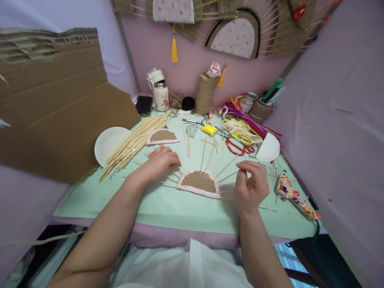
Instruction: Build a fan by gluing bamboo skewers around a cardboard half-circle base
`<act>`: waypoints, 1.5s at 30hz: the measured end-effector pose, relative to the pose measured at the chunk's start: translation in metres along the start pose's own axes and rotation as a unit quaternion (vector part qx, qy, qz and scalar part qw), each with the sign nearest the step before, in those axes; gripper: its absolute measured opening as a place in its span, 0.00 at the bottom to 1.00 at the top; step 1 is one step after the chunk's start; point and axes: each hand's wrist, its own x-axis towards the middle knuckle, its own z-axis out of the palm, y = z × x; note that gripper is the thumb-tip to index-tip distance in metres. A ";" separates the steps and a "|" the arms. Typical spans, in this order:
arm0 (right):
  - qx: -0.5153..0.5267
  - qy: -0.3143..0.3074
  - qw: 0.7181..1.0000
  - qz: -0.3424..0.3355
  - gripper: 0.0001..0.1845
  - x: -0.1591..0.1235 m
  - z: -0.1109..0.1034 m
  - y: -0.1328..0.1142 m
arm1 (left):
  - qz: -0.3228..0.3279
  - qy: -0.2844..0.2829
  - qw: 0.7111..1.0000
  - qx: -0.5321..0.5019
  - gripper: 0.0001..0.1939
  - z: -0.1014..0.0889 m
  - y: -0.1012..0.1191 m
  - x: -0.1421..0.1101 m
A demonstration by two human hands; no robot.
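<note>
A half-circle of brown cardboard (198, 182) with a pink-and-white patterned fabric rim lies on the table. Thin wooden sticks (227, 166) fan out from it like rays. Just left of it, my left hand (163, 162) rests over the sticks on that side, fingers bent and close together; what lies under the fingertips is hidden. A small red piece (157, 151) shows behind its knuckles. My right hand (252, 184) hovers by the right-hand sticks, thumb and fingers pinched; anything between them is too small to make out.
Behind lie a second fabric-edged half-circle (163, 136), a bundle of sticks (138, 140), a paper plate (103, 146), red-handled scissors (235, 148) and a yellow packet (209, 129). A patterned glue gun (295, 196) sits right. Large cardboard (60, 108) stands left.
</note>
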 end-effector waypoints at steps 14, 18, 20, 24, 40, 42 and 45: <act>0.003 0.071 0.997 0.008 0.06 -0.005 0.001 0.007 | 0.001 0.000 1.000 0.011 0.18 0.002 0.000 0.003; 0.000 0.058 0.998 0.010 0.06 -0.004 0.000 0.006 | -0.002 -0.011 1.000 0.009 0.17 0.000 0.003 0.004; 0.013 0.058 0.998 0.008 0.06 -0.004 0.000 0.005 | -0.004 -0.013 1.000 0.013 0.17 0.000 0.004 0.004; 0.027 0.064 0.997 0.011 0.06 -0.003 0.001 0.002 | -0.012 -0.016 1.000 0.019 0.17 0.001 0.004 0.004; 0.045 0.050 0.998 0.005 0.07 -0.004 0.003 -0.001 | -0.005 -0.018 1.000 -0.005 0.18 0.005 -0.002 0.004; 0.039 0.046 0.998 0.008 0.07 -0.004 0.003 -0.001 | -0.003 -0.013 1.000 -0.005 0.18 0.005 -0.002 0.004; 0.032 0.039 0.999 0.012 0.07 -0.005 0.003 -0.001 | -0.004 -0.007 1.000 -0.002 0.18 0.006 -0.001 0.004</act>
